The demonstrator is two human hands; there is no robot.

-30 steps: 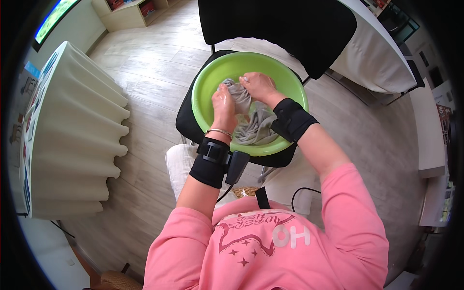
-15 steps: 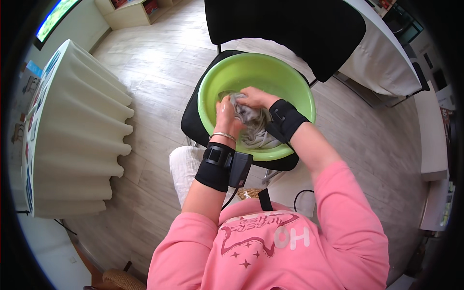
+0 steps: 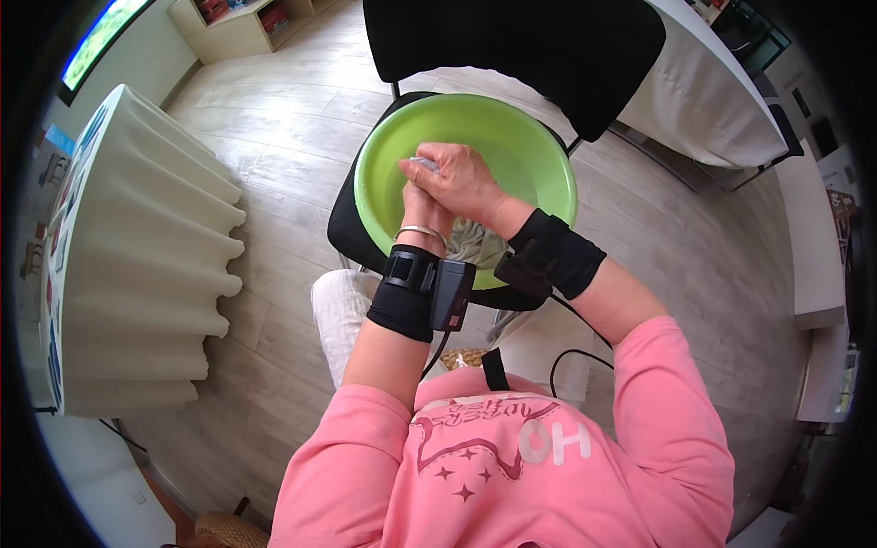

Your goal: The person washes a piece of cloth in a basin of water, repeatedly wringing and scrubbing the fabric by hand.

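A round light-green basin [image 3: 541, 173] holds a wet grey cloth [image 3: 477, 245], whose crumpled lower part lies at the near side, below my hands. Over the basin's left half my two hands are pressed together. My right hand [image 3: 461, 179] is closed across the top of my left hand [image 3: 422, 208], hiding most of its fingers. Between them a small bit of greyish cloth pokes out, so both hands grip it. Its link to the part in the basin is hidden behind my hands and wrists.
Under the basin is a black chair [image 3: 343, 224], its backrest [image 3: 512, 46] on the far side. To the left stands a table with a cream cloth [image 3: 151, 265]; another white-draped table [image 3: 687, 110] is at the far right. Black wrist straps [image 3: 406, 290] with cables sit on both forearms.
My right hand has moved left and closed over my left hand, where before the hands were side by side with cloth showing between them. The view has shifted slightly.
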